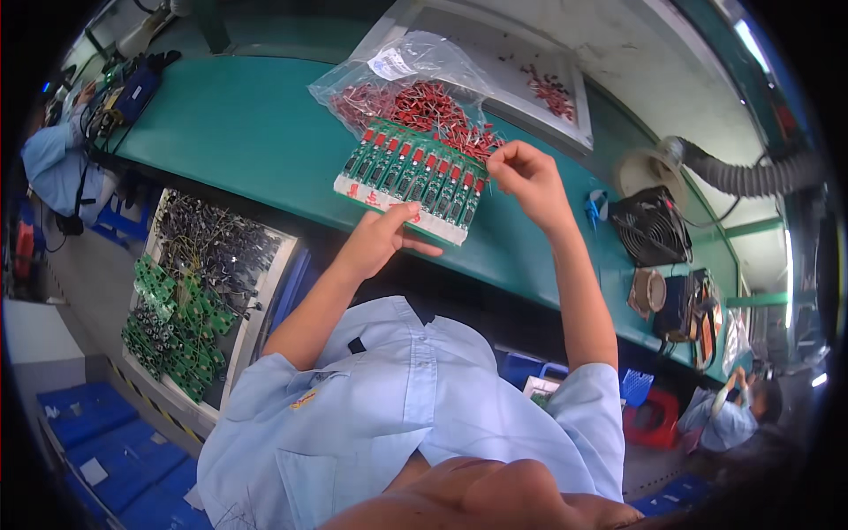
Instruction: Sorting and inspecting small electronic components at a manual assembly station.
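My left hand [380,240] grips the near edge of a green circuit board panel [402,196], thumb on top and fingers beneath. The panel is tilted above the green bench and carries a row of red two-legged components, dark chips and a white strip with red marks along its near side. At the panel's far right corner, my right hand [534,181] is closed in a pinch; what sits between its fingertips is too small to make out. Just behind the panel lies a heap of loose red components [428,108], spilling from a clear plastic bag [349,79].
Beyond the bag is a grey tray [495,53] with more red parts. A black fan [652,225] and a ducted hose [751,175] stand right. At lower left, a rack [256,331] holds green boards and wired parts. Other people [55,168] sit at both ends.
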Available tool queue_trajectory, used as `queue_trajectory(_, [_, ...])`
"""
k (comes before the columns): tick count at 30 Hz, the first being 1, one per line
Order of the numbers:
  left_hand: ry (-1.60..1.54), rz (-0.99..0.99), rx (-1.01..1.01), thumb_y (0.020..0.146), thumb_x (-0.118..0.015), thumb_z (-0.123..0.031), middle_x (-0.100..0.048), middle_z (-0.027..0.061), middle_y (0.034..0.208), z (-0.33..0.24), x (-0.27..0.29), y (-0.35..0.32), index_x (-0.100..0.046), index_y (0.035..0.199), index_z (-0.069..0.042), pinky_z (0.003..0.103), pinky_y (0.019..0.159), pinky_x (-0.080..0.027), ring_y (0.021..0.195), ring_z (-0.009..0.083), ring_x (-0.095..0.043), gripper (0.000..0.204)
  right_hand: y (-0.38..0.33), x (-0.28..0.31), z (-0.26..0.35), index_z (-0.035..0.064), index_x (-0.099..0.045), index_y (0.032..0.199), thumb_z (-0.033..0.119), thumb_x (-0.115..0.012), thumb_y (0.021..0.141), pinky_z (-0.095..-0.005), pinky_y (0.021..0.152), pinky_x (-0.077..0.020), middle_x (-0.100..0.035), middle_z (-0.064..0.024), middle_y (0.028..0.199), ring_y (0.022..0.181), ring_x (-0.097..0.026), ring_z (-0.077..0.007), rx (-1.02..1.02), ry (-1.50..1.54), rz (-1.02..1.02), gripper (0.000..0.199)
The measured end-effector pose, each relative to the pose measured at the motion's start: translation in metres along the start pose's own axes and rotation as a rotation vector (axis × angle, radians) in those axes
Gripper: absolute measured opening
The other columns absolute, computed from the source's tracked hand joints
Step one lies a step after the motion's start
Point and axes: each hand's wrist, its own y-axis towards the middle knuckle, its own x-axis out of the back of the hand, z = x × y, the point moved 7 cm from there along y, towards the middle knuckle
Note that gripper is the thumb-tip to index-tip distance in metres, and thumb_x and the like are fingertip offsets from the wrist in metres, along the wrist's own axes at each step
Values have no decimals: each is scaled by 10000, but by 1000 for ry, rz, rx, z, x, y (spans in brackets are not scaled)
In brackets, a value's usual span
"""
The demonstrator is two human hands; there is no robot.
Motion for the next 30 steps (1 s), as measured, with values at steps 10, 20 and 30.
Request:
queue_trajectory(10, [1201,166,-226,997,-575,-91,-704,148,1275,-56,-71,67,-600,1409,-77,426,845,-633,1054,348,-720,413,11,38,-62,31,-563,1396,278,-559,1080,-413,983,-570,-655,-152,1271,1110,-670,-270,-301,797,-129,401])
queue_trajectory(20, [2165,585,-1050,790,-661,-49,-523,124,1507,-29,-147,89,-538,1516,-207,405,981,-548,1355,348,-521,753,14,43,-74,20,-538,1446,359,-473,1121,-467,1006,-589,-687,-140,1307,1170,-691,-304,-307,1229,-159,473])
queue_trajectory(30, [1211,-267,-373,1055,-613,-209,-758,103,1035,-194,-21,90,-654,1278,19,329,817,-602,867,211,-724,323,30,82,-91,34,-689,1145,234,-599,1056,-226,463,-298,-615,-32,740,530,-429,-79,-269,821,-118,237])
